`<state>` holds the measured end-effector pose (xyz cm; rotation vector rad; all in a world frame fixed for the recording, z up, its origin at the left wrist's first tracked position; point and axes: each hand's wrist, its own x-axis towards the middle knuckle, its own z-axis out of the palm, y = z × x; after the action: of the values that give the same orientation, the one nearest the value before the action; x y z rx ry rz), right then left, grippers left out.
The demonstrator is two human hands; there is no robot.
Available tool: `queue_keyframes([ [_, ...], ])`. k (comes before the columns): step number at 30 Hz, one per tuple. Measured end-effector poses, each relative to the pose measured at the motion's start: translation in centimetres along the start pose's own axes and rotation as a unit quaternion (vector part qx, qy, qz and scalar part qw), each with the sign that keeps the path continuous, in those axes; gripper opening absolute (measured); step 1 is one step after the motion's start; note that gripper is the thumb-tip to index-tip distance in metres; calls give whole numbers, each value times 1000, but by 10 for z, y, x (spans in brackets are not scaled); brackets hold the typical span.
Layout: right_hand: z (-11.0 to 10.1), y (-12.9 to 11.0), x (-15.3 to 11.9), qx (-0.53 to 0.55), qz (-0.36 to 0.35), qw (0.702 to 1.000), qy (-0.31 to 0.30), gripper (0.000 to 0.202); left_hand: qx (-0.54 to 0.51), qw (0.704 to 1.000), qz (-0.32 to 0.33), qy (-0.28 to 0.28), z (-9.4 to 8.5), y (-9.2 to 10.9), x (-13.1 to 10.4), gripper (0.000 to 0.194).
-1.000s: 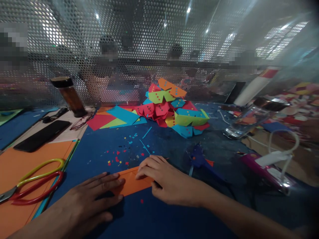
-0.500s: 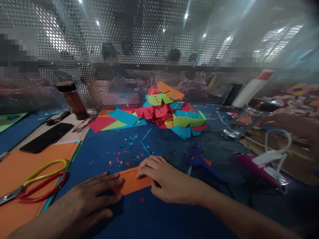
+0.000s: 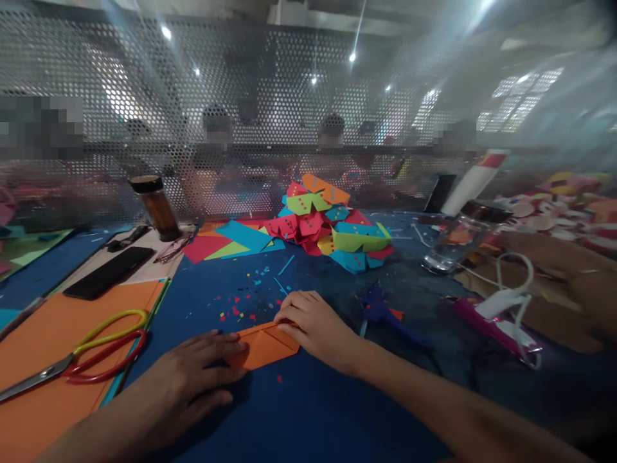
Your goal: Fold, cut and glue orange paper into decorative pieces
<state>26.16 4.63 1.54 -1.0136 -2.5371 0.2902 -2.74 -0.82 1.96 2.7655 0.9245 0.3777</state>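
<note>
A folded strip of orange paper [image 3: 267,352] lies on the blue table in front of me, with a narrow fold along its far edge and slanting creases on its face. My left hand [image 3: 200,370] rests on its left end, fingers stretched out and slightly apart. At the far right corner, my right hand [image 3: 313,326] has its fingers and thumb closed on the paper's edge. Small scraps of coloured paper [image 3: 236,308] are scattered just beyond. Scissors [image 3: 103,350] with yellow and red handles lie on orange sheets [image 3: 36,386] to the left.
Folded, dotted paper pieces [image 3: 313,225] are heaped at the back. A phone [image 3: 108,273] and a brown bottle [image 3: 157,209] stand left; a blue glue gun [image 3: 385,315], a glass bottle [image 3: 457,238] and a magenta device [image 3: 496,325] are right. Another person's arm [image 3: 563,251] reaches in at right.
My right hand has shifted from the paper's right part to its far right corner, uncovering more creased paper. The view has tilted up slightly, and another person's arm has appeared at the right.
</note>
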Motion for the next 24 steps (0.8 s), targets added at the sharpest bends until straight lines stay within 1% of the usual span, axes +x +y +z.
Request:
queue_keyframes([
  [5, 0, -4, 2, -33, 4, 999, -6, 12, -11, 1000, 12, 17, 1, 2, 4, 27],
  [10, 1, -9, 7, -75, 13, 997, -12, 17, -32, 999, 17, 9, -2, 4, 8, 18],
  [18, 2, -11, 9, -87, 11, 996, -6, 16, -60, 997, 6, 37, -4, 9, 8, 18],
  [24, 3, -7, 9, -73, 13, 997, 2, 11, -81, 994, 9, 74, 0, 8, 9, 17],
])
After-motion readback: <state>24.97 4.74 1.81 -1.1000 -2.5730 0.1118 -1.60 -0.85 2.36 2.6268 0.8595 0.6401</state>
